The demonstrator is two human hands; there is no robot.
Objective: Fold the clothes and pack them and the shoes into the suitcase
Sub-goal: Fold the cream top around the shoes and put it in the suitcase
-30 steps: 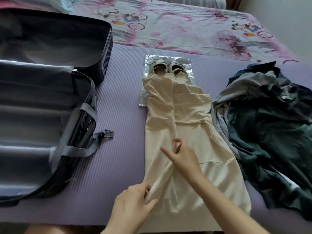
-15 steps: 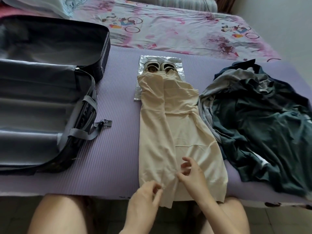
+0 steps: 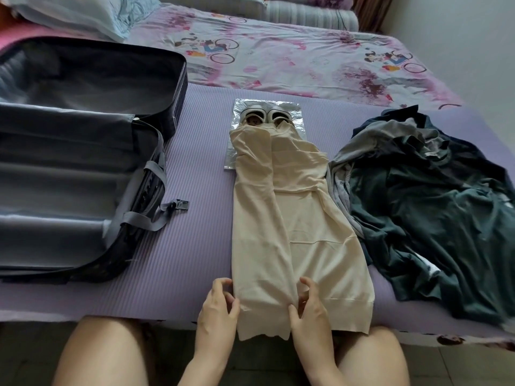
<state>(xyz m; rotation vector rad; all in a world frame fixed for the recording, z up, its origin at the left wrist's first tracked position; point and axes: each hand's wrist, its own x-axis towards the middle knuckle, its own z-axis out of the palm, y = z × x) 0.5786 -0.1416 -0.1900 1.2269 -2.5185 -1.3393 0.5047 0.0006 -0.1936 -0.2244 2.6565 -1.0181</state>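
I see suitcase left on mat | garment centre, far end over shoes | clothes pile right, touching garment

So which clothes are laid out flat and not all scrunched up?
The cream garment in the middle, lying long and flat. The dark green and grey clothes lie crumpled beside it.

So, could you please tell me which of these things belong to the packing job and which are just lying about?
Job: cream garment, dark clothes pile, shoes, suitcase.
Lying about: pillow, flowered sheet, folded quilt, purple mat.
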